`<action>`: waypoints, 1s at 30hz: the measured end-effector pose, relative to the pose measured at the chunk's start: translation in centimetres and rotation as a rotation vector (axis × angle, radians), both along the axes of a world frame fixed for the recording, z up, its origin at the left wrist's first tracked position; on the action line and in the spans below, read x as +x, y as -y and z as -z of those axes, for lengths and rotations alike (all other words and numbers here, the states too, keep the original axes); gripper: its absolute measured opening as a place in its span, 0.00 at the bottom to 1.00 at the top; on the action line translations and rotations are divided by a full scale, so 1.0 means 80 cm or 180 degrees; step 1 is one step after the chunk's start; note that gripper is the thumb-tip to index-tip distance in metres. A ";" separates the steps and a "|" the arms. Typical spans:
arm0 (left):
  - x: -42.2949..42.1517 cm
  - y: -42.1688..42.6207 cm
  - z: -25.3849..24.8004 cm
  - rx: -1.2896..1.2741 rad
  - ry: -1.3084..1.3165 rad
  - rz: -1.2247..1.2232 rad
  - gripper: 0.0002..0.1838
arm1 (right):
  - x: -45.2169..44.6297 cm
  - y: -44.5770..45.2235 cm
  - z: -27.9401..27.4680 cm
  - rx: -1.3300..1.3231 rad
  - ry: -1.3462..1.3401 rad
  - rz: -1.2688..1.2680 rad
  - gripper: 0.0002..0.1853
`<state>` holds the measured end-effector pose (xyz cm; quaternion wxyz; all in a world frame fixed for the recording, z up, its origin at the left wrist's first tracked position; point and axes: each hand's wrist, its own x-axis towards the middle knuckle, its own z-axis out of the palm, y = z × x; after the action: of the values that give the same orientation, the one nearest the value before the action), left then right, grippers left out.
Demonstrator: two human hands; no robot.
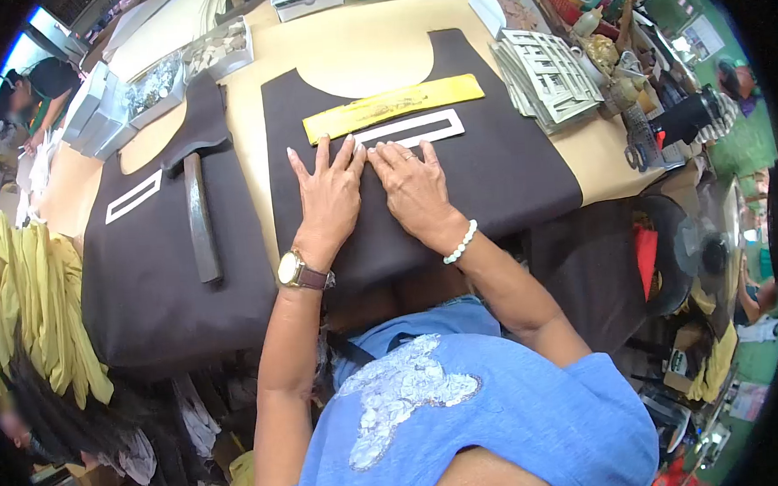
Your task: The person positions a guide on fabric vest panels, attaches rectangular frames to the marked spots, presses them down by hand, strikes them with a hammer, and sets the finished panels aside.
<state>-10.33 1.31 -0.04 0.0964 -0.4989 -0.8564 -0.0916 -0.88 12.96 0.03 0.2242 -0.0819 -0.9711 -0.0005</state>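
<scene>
A dark brown fabric panel (500,171) with a scooped neckline lies flat before me. On it is a white rectangular frame (455,124) with a long slot, below a yellow strip (395,104) with dark marks. My left hand (329,196) rests palm down, fingers spread, its fingertips by the frame's left end and near the strip's lower edge. Beside it, my right hand (414,189) lies flat with fingers stretched out, its fingertips at the frame's lower edge. To the left, a hammer (199,213) lies on a second dark panel (149,282), near another white frame (111,213).
Open boxes of small pieces (221,51) stand at the back left. A stack of white slotted cards (556,74) lies at the right, beside cluttered tools and scissors (637,155). Yellow cloths (44,296) hang at the left edge. Another person (47,94) is at the far left.
</scene>
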 end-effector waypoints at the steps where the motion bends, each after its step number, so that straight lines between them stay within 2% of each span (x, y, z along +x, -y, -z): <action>1: 0.001 0.000 -0.003 -0.0021 -0.0007 -0.0012 0.28 | 0.002 -0.004 -0.002 0.0036 0.0029 0.0024 0.17; 9: 0.002 -0.006 -0.016 -0.0247 -0.0196 -0.0002 0.26 | 0.056 -0.096 -0.002 0.0076 0.0194 0.0692 0.17; 15: 0.023 -0.005 -0.012 -0.0627 -0.0936 -0.0339 0.22 | 0.056 -0.101 -0.013 0.0145 0.0406 0.0893 0.16; 18: 0.024 0.000 -0.016 -0.0477 -0.0930 -0.0309 0.19 | 0.065 -0.121 -0.011 0.0598 0.0401 0.1286 0.14; 21: 0.026 -0.001 -0.021 -0.0207 -0.0662 -0.0436 0.18 | 0.067 -0.134 -0.020 0.0453 0.0462 0.1164 0.12; 22: 0.028 0.001 -0.042 -0.0651 -0.0038 -0.0518 0.18 | 0.062 -0.133 -0.037 0.0336 0.0952 0.1278 0.11; 25: 0.023 0.027 -0.028 0.0000 0.0282 -0.1020 0.18 | 0.032 -0.146 -0.065 0.0098 0.1663 0.1328 0.10; 26: 0.018 0.034 -0.011 0.0396 0.0218 -0.1081 0.24 | 0.019 -0.148 -0.065 -0.0010 0.1515 0.1224 0.11; 29: 0.013 0.037 -0.004 0.0974 0.0391 -0.1484 0.27 | -0.032 -0.144 -0.030 -0.0456 0.0577 0.0242 0.13; 30: 0.012 0.038 -0.003 0.0855 0.0565 -0.1608 0.29 | -0.056 -0.137 -0.026 -0.0384 0.0736 0.0268 0.13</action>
<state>-9.34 -1.76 0.19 0.1061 -0.2429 -0.9387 -0.2205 -5.34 23.93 2.14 0.1052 -0.1352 -0.9844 0.0390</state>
